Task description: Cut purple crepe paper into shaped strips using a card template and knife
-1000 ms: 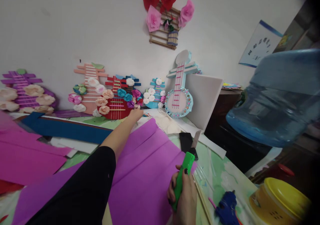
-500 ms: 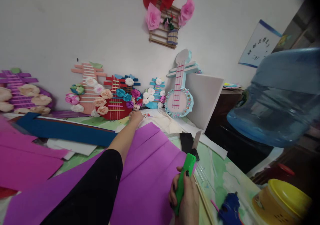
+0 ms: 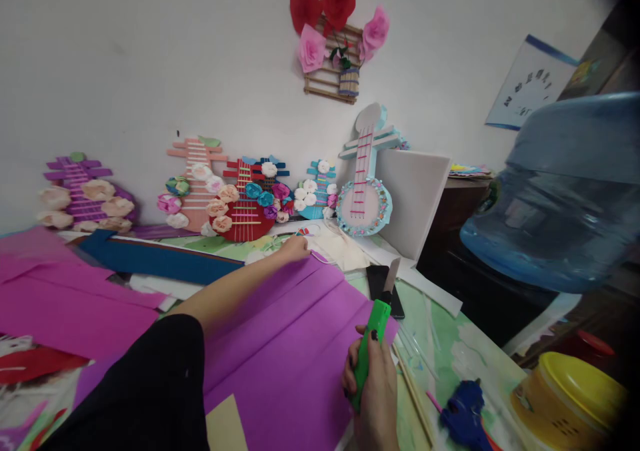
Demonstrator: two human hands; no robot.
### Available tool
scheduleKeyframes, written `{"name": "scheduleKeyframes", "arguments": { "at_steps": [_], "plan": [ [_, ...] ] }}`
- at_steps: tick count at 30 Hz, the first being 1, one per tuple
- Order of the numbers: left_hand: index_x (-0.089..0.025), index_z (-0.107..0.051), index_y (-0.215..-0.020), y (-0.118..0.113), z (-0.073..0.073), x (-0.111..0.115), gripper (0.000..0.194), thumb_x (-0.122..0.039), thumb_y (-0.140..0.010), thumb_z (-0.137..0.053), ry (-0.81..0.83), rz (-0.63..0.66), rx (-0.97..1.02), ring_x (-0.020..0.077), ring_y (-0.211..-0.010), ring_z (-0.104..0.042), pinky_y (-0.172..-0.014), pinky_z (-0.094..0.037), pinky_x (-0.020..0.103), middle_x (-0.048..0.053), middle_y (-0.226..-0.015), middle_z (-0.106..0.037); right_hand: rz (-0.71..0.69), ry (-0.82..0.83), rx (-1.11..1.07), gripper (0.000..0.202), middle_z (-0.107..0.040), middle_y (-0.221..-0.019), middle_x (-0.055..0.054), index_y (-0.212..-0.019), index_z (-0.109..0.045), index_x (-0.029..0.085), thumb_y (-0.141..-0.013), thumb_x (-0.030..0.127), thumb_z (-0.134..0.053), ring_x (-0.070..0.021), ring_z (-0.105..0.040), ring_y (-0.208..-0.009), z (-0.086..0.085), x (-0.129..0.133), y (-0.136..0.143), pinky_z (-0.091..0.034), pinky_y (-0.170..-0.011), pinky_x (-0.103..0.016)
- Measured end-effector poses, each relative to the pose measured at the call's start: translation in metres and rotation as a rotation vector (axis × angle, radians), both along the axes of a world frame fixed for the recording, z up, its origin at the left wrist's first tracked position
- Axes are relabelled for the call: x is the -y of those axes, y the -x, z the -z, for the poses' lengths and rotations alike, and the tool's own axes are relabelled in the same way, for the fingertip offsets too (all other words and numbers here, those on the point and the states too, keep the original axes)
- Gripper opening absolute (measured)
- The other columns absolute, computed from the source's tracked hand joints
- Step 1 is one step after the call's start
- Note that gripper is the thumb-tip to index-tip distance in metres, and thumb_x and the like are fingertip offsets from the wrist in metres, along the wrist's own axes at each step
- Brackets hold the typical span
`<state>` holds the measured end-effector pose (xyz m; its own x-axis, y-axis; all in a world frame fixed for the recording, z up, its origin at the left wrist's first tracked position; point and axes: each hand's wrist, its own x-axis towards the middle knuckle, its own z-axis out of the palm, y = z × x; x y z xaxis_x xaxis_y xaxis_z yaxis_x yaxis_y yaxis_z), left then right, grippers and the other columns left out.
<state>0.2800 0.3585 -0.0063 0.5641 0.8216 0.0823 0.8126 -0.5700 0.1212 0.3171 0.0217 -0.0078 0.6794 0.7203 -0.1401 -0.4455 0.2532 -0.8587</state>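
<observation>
Right hand (image 3: pixel 373 387): closed in a fist around the green utility knife (image 3: pixel 371 344), thumb on top, at the near right edge of the purple paper sheet (image 3: pixel 295 331).
Knife blade: pushed out past the green handle, pointing away from the person, its tip over the black phone (image 3: pixel 384 284) just beyond the sheet's right corner.
Left hand (image 3: pixel 295 247): stretched to the far edge of the purple paper sheet, fingers curled down on small bits lying there; whether it grips anything, I cannot tell.
Left arm: black sleeve, lying across the sheet.
Purple paper sheet: flat on the tabletop (image 3: pixel 450 344), creased lengthwise, under both hands.
Beyond the sheet: paper-flower guitar crafts (image 3: pixel 245 201) leaning against the wall, with a white board (image 3: pixel 417 197) beside them.
Left of the sheet: pink paper (image 3: pixel 70 301) and a dark blue strip (image 3: pixel 150 261).
Right of the sheet: wooden sticks (image 3: pixel 413 394), a blue glue gun (image 3: pixel 463 417), a yellow lidded container (image 3: pixel 570 394).
Far right: a large blue water bottle (image 3: pixel 555 197).
</observation>
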Motion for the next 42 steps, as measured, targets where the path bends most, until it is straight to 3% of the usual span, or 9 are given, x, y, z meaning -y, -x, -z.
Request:
{"name": "scheduleKeyframes", "arguments": {
  "at_steps": [3, 6, 14, 21, 25, 29, 35, 42],
  "plan": [
    [-0.017, -0.057, -0.12, -0.007, 0.011, 0.014, 0.033, -0.035, -0.093, -0.057, 0.011, 0.039, 0.02, 0.0224, -0.104, -0.06, -0.087, -0.052, 0.044, 0.01, -0.122, -0.058, 0.0, -0.012, 0.012, 0.048, -0.047, -0.055, 0.011, -0.099, -0.05, 0.021, -0.075, 0.061, -0.062, -0.0032, -0.032, -0.032, 0.002, -0.001, -0.002, -0.023, -0.032, -0.015],
    [-0.017, -0.056, -0.121, -0.01, 0.014, 0.014, 0.034, -0.035, -0.092, -0.058, 0.036, 0.033, 0.044, 0.0227, -0.104, -0.06, -0.087, -0.052, 0.044, 0.01, -0.122, -0.058, -0.003, -0.008, 0.016, 0.049, -0.046, -0.055, 0.011, -0.099, -0.05, 0.021, -0.076, 0.062, -0.061, -0.0033, -0.032, -0.032, 0.005, -0.002, -0.003, -0.021, -0.032, -0.014],
    [-0.017, -0.055, -0.122, -0.005, 0.004, -0.02, 0.035, -0.035, -0.092, -0.058, 0.064, -0.011, 0.182, 0.0229, -0.104, -0.06, -0.087, -0.052, 0.044, 0.01, -0.122, -0.057, -0.026, -0.016, -0.017, 0.051, -0.047, -0.054, 0.011, -0.099, -0.049, 0.021, -0.073, 0.062, -0.064, -0.0031, -0.032, -0.032, 0.002, -0.001, -0.001, -0.023, -0.032, -0.014],
    [-0.016, -0.057, -0.12, -0.036, 0.002, -0.037, 0.034, -0.034, -0.091, -0.06, 0.134, 0.022, 0.187, 0.0218, -0.1, -0.061, -0.082, -0.054, 0.041, 0.009, -0.121, -0.059, -0.012, -0.005, -0.045, 0.057, -0.048, -0.052, 0.011, -0.098, -0.048, 0.021, -0.067, 0.065, -0.067, -0.0036, -0.033, -0.029, 0.004, -0.004, -0.004, -0.022, -0.03, -0.014],
    [-0.017, -0.056, -0.12, -0.047, 0.001, -0.049, 0.033, -0.034, -0.092, -0.058, 0.085, -0.059, 0.177, 0.0225, -0.102, -0.06, -0.085, -0.053, 0.042, 0.009, -0.122, -0.058, 0.003, -0.022, -0.053, 0.05, -0.047, -0.052, 0.011, -0.096, -0.049, 0.021, -0.074, 0.065, -0.063, -0.002, -0.03, -0.028, 0.007, -0.005, -0.003, -0.021, -0.031, -0.013],
    [-0.016, -0.055, -0.123, -0.035, 0.007, -0.055, 0.035, -0.034, -0.092, -0.058, 0.018, -0.14, 0.159, 0.0232, -0.105, -0.06, -0.087, -0.052, 0.045, 0.01, -0.123, -0.057, -0.008, -0.01, -0.042, 0.051, -0.046, -0.053, 0.011, -0.096, -0.05, 0.022, -0.075, 0.066, -0.062, -0.0022, -0.03, -0.028, 0.008, -0.006, -0.003, -0.021, -0.03, -0.014],
    [-0.016, -0.055, -0.123, -0.009, 0.009, -0.042, 0.036, -0.034, -0.093, -0.058, -0.006, -0.141, 0.109, 0.0229, -0.104, -0.06, -0.086, -0.053, 0.044, 0.01, -0.122, -0.057, -0.031, 0.015, -0.015, 0.054, -0.046, -0.053, 0.011, -0.096, -0.051, 0.021, -0.073, 0.069, -0.061, -0.0024, -0.032, -0.028, 0.007, -0.005, -0.002, -0.022, -0.031, -0.015],
    [-0.016, -0.055, -0.122, 0.001, 0.013, -0.003, 0.034, -0.035, -0.093, -0.058, 0.025, -0.022, 0.086, 0.0225, -0.103, -0.06, -0.086, -0.052, 0.044, 0.01, -0.122, -0.058, -0.023, -0.008, -0.014, 0.055, -0.047, -0.052, 0.011, -0.096, -0.05, 0.021, -0.072, 0.068, -0.063, -0.0025, -0.032, -0.029, 0.007, -0.005, -0.002, -0.022, -0.031, -0.014]
  ]
}}
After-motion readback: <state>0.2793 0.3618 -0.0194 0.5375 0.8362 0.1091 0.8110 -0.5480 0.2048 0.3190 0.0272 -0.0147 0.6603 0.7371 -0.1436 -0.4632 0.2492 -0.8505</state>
